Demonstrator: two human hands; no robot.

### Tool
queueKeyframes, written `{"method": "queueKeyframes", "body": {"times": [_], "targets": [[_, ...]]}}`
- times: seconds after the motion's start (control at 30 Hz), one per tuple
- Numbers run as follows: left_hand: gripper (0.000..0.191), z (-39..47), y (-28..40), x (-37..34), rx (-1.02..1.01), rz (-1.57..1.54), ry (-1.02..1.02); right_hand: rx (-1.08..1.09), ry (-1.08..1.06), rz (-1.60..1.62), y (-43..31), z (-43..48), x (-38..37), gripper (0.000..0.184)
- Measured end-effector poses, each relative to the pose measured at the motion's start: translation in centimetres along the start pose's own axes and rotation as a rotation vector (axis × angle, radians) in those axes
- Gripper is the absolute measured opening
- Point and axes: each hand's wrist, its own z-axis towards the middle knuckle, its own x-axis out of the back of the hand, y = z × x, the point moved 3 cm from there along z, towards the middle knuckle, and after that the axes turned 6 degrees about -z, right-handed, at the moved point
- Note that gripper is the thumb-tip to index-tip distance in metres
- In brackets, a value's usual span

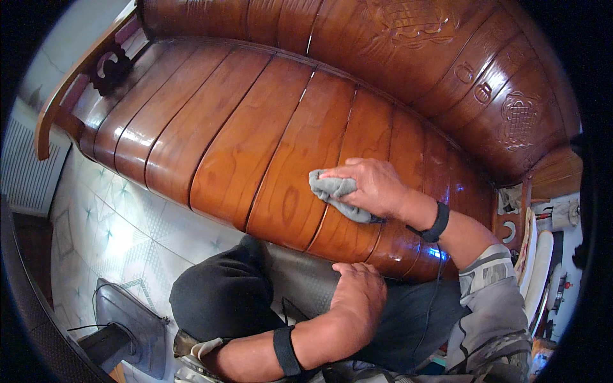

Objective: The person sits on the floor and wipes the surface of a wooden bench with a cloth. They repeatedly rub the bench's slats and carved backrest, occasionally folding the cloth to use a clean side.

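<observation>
My right hand (376, 189) presses a folded grey cloth (335, 185) against the slatted seat of a glossy brown wooden bench (287, 158). The cloth bunches out past my fingertips and under my palm. Lower down, my left hand (360, 289) rests at the front edge of the seat with nothing seen in it. Its fingers bend at the edge, and their undersides are hidden. Dark straps circle both wrists. The bench's curved backrest (383, 52), with carved patterns, rises behind the seat.
A curved wooden armrest (72, 91) closes the bench's left end. Patterned pale floor tiles (129, 230) lie in front, where a dark stand base (134, 330) sits near my knee (215, 297). A thin cable (433, 306) hangs by my right arm. White boards (539, 258) stand at right.
</observation>
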Motion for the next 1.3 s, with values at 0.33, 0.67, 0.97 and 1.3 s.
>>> {"method": "queueKeyframes", "body": {"times": [0.33,0.67,0.97,1.3], "targets": [[0.036,0.8,-0.9,0.1,0.042,-0.049,-0.013,-0.339,0.176,-0.154,10.7,10.9,0.1,0.041],[0.038,0.2,-1.6,0.6,0.065,-0.107,-0.015,-0.231,0.047,0.079,7.4,9.4,-0.6,0.047],[0.043,-0.9,0.1,0.4,0.013,-0.044,0.051,0.015,-0.023,0.119,-1.4,0.6,-0.4,0.051],[0.039,-0.4,-1.3,0.6,0.049,-0.049,0.033,-0.437,0.145,-0.141,14.7,12.8,1.2,0.042]]}}
